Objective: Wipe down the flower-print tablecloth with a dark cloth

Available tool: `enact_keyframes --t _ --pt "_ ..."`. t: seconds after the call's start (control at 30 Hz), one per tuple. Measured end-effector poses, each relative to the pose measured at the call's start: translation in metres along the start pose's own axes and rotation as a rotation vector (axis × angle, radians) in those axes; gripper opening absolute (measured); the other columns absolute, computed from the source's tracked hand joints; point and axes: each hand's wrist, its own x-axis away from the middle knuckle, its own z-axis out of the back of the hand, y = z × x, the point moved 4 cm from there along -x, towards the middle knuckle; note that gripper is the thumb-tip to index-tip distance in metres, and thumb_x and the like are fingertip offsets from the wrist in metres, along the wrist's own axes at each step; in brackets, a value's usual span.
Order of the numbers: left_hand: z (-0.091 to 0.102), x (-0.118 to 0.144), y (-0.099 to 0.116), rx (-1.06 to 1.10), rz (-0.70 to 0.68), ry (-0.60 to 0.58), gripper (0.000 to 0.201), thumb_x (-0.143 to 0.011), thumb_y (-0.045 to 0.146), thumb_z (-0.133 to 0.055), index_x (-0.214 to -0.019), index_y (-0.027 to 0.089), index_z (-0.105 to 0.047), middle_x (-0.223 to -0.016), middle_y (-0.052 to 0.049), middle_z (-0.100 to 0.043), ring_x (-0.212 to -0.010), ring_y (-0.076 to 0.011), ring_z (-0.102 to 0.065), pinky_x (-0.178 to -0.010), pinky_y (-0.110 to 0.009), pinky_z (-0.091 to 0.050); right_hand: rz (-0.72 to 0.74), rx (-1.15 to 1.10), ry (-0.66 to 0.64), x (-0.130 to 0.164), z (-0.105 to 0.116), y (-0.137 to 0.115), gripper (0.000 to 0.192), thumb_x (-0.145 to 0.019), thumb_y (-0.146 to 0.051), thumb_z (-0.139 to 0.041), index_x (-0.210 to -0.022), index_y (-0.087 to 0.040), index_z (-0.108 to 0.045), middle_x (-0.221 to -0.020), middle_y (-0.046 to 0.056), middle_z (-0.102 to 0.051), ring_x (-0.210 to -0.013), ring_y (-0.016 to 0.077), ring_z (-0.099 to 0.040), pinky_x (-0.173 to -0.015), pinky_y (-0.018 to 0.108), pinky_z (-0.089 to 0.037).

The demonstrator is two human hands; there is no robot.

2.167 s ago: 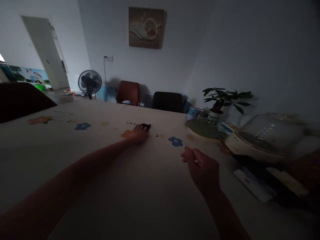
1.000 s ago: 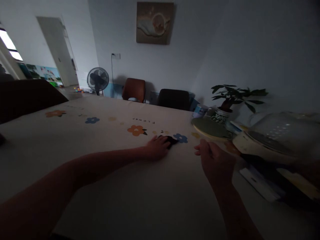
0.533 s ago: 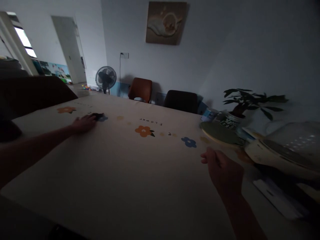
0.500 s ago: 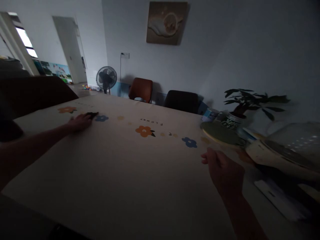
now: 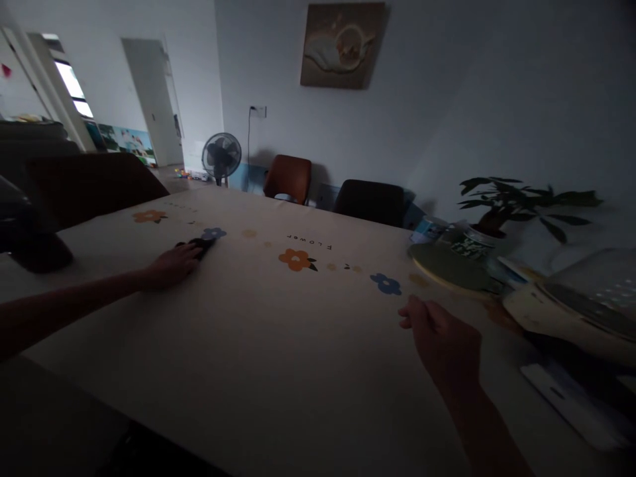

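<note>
My left hand [image 5: 175,265] reaches out over the pale tablecloth [image 5: 268,344], pressing a small black cloth [image 5: 203,247] onto it beside a printed blue flower. The cloth lies under my fingertips and is too dark for its folds to show. On the right, my right hand [image 5: 444,334] hovers over or rests lightly on the tablecloth, near another blue flower print; I cannot tell if it touches. Its fingers are curled in, and nothing shows in them.
To the right stand a potted plant [image 5: 472,244], a round green mat [image 5: 442,266], a pale pot with a glass lid [image 5: 551,308] and a white flat object [image 5: 571,404]. A dark object [image 5: 40,252] sits at the left; chairs [image 5: 288,177] line the far side.
My left hand has drawn the black cloth a little toward me across the tablecloth. My right hand has hardly moved. The view has turned slightly left.
</note>
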Motion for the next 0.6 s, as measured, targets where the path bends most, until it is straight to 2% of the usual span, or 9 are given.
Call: enact_keyframes --t 0.1,0.17,0.3,0.4,0.5,0.6 --pt "-0.007 0.023 0.059 0.051 -0.086 -0.047 0.065 -0.095 0.046 -0.020 -0.149 0.014 -0.038 -0.161 -0.008 -0.026 -0.149 -0.0238 -0.020 -0.120 -0.038 -0.019 0.008 -0.006 -0.016 0.001 -0.002 -0.002 0.046 -0.089 -0.053 -0.043 -0.061 -0.022 -0.064 -0.054 0.003 -0.067 -0.056 0.0204 -0.067 -0.056 0.030 -0.046" --pt "-0.005 0.040 0.106 0.122 -0.184 -0.076 0.069 -0.093 0.053 -0.028 -0.152 0.018 -0.035 -0.162 -0.009 -0.021 -0.150 -0.0274 -0.017 -0.121 -0.041 -0.017 0.017 -0.004 -0.018 0.001 -0.002 -0.003 0.046 -0.089 -0.052 -0.043 -0.062 -0.021 -0.064 -0.054 0.003 -0.067 -0.056 0.0202 -0.067 -0.056 0.029 -0.045" --pt "0.012 0.073 0.201 0.244 -0.481 -0.095 0.073 -0.093 0.060 -0.032 -0.154 0.021 -0.029 -0.163 -0.011 -0.015 -0.151 -0.0312 -0.012 -0.123 -0.049 -0.013 0.035 -0.007 -0.004 0.002 0.000 -0.006 0.046 -0.089 -0.052 -0.043 -0.062 -0.021 -0.063 -0.054 0.003 -0.067 -0.055 0.0197 -0.067 -0.056 0.029 -0.044" --pt "0.023 0.087 0.258 0.281 -0.648 -0.072 0.076 -0.093 0.063 -0.032 -0.155 0.020 -0.026 -0.162 -0.013 -0.015 -0.151 -0.0314 -0.011 -0.122 -0.051 -0.014 0.055 -0.004 0.019 0.001 0.003 -0.008 0.048 -0.090 -0.053 -0.041 -0.060 -0.021 -0.062 -0.053 0.003 -0.066 -0.054 0.0188 -0.066 -0.055 0.028 -0.042" --pt "0.027 0.089 0.310 0.272 -0.769 0.015 0.074 -0.094 0.060 -0.035 -0.153 0.015 -0.032 -0.160 -0.017 -0.022 -0.150 -0.0322 -0.017 -0.122 -0.050 -0.016 0.074 0.009 0.049 0.001 0.006 -0.010 0.049 -0.090 -0.053 -0.041 -0.060 -0.022 -0.061 -0.054 0.002 -0.067 -0.052 0.0175 -0.064 -0.054 0.027 -0.041" --pt "0.031 0.088 0.365 0.277 -0.892 0.211 0.064 -0.095 0.053 -0.037 -0.144 0.011 -0.044 -0.152 -0.019 -0.038 -0.142 -0.0334 -0.032 -0.120 -0.049 -0.020 0.088 0.015 0.077 0.001 0.009 -0.012 0.048 -0.091 -0.053 -0.041 -0.062 -0.022 -0.062 -0.054 0.002 -0.067 -0.053 0.0177 -0.064 -0.055 0.028 -0.041"
